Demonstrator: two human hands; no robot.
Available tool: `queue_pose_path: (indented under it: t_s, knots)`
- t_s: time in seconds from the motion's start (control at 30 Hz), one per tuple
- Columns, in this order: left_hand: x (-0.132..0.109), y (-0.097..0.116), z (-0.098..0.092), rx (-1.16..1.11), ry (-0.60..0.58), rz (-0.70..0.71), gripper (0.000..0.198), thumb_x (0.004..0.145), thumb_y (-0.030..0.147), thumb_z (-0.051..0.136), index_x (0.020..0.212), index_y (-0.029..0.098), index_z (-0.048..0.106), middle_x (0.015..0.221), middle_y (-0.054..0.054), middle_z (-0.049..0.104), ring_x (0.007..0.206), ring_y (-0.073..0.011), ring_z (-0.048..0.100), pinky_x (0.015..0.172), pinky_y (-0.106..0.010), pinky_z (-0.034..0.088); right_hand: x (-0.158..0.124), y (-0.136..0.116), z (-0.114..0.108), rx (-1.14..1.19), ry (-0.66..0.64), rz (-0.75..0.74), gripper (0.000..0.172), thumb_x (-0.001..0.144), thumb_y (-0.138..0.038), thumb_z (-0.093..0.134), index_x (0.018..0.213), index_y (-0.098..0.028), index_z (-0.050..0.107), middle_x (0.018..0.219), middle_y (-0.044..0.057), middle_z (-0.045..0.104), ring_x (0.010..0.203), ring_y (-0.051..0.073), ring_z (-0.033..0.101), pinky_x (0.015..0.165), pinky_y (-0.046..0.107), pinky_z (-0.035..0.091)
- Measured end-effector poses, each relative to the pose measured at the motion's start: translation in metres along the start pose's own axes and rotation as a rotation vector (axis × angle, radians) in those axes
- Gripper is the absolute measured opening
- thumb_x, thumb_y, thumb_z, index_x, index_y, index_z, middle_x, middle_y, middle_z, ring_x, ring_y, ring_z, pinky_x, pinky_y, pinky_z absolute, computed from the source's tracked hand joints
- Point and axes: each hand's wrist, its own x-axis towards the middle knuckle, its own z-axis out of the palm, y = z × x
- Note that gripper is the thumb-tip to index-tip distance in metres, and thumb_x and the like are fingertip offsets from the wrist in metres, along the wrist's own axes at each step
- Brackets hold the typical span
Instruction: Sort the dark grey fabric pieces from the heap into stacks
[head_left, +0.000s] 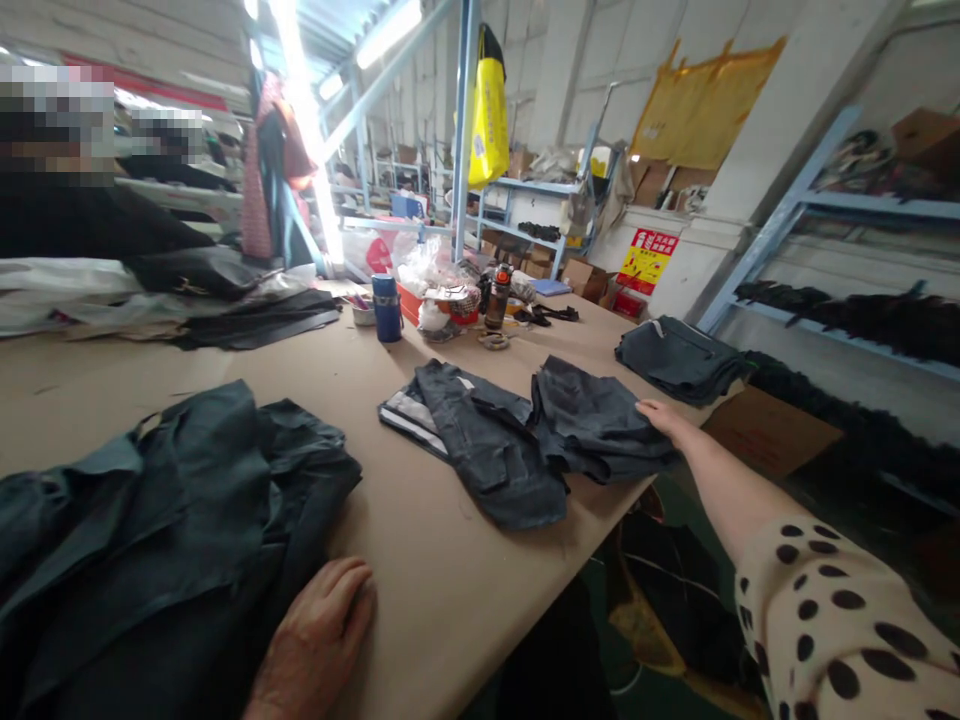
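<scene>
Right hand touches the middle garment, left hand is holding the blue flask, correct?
No. In the head view the left hand lies on the table beside the garment pile; the blue flask stands apart. The right hand does touch the middle garment.

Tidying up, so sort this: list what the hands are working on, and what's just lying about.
In hand: right hand touching the rumpled dark garment; left hand beside the garment pile.
Lying about: blue flask, folded stack, yellow bag, red tray.

Dark grey trousers [525, 430] — tan table [420, 560] — cream sleeve [847, 630], black-dotted; yellow bag [487, 110].
</scene>
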Motion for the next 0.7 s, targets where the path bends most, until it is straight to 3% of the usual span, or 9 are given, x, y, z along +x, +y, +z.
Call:
queue_pose_path:
  t_s: [0.1, 0.17, 0.23, 0.37, 0.53, 0.63, 0.7]
  knots:
    - [-0.004, -0.001, 0.003, -0.021, -0.015, -0.028, 0.023, 0.092, 0.03, 0.042, 0.093, 0.017, 0.06, 0.099, -0.007, 0.063, 0.093, -0.0194, 0.062, 0.083, -0.032, 0.052, -0.001, -0.018, 0.016, -0.155, 0.015, -0.051, 0.004, 0.076, -0.015, 0.064, 0.075, -0.012, 0.064, 0.093, 0.015, 0.064, 0.099, 0.026, 0.059, 0.092, 0.044, 0.04]
    - [-0.006, -0.001, 0.004, -0.038, -0.015, -0.048, 0.021, 0.092, 0.028, 0.043, 0.093, 0.017, 0.06, 0.1, -0.007, 0.063, 0.093, -0.0197, 0.061, 0.084, -0.033, 0.052, -0.004, -0.042, 0.032, -0.214, 0.035, -0.17, 0.012, 0.079, -0.014, 0.058, 0.088, -0.011, 0.065, 0.114, 0.021, 0.058, 0.117, 0.03, 0.049, 0.102, 0.047, 0.031]
    - [-0.007, -0.002, 0.005, -0.052, -0.021, -0.064, 0.02, 0.091, 0.028, 0.044, 0.093, 0.017, 0.061, 0.101, -0.007, 0.063, 0.093, -0.0203, 0.061, 0.084, -0.034, 0.052, -0.012, -0.069, 0.055, -0.244, -0.041, -0.338, 0.022, 0.083, -0.016, 0.053, 0.101, -0.011, 0.064, 0.124, 0.018, 0.054, 0.123, 0.027, 0.045, 0.107, 0.039, 0.027]
    - [-0.007, -0.002, 0.007, -0.077, -0.043, -0.091, 0.019, 0.09, 0.027, 0.045, 0.094, 0.017, 0.061, 0.102, -0.008, 0.063, 0.096, -0.0213, 0.061, 0.085, -0.035, 0.051, -0.044, -0.115, 0.127, -0.276, -0.312, -0.579, 0.032, 0.081, -0.021, 0.06, 0.112, -0.013, 0.062, 0.121, 0.01, 0.059, 0.117, 0.018, 0.05, 0.105, 0.024, 0.031]
    - [-0.005, 0.002, 0.001, -0.094, -0.021, -0.1, 0.02, 0.091, 0.027, 0.044, 0.09, 0.018, 0.062, 0.098, -0.006, 0.064, 0.092, -0.0203, 0.062, 0.083, -0.033, 0.052, -0.09, -0.132, 0.206, -0.312, -0.433, -0.522, 0.047, 0.083, -0.038, 0.059, 0.121, -0.009, 0.056, 0.117, 0.017, 0.059, 0.109, 0.025, 0.056, 0.098, 0.033, 0.04]
    - [-0.005, 0.003, 0.001, -0.104, -0.024, -0.102, 0.018, 0.09, 0.025, 0.044, 0.09, 0.018, 0.061, 0.097, -0.006, 0.064, 0.092, -0.0199, 0.062, 0.084, -0.033, 0.051, -0.111, -0.126, 0.229, -0.322, -0.423, -0.443, 0.07, 0.078, -0.051, 0.062, 0.128, -0.005, 0.049, 0.122, 0.025, 0.053, 0.113, 0.035, 0.052, 0.098, 0.045, 0.039]
    - [-0.006, 0.002, 0.002, -0.119, -0.035, -0.112, 0.017, 0.09, 0.023, 0.045, 0.091, 0.017, 0.06, 0.099, -0.006, 0.063, 0.094, -0.0199, 0.061, 0.086, -0.034, 0.051, -0.117, -0.121, 0.236, -0.305, -0.421, -0.401, 0.078, 0.073, -0.047, 0.068, 0.133, -0.003, 0.043, 0.123, 0.028, 0.051, 0.114, 0.037, 0.051, 0.098, 0.047, 0.038]
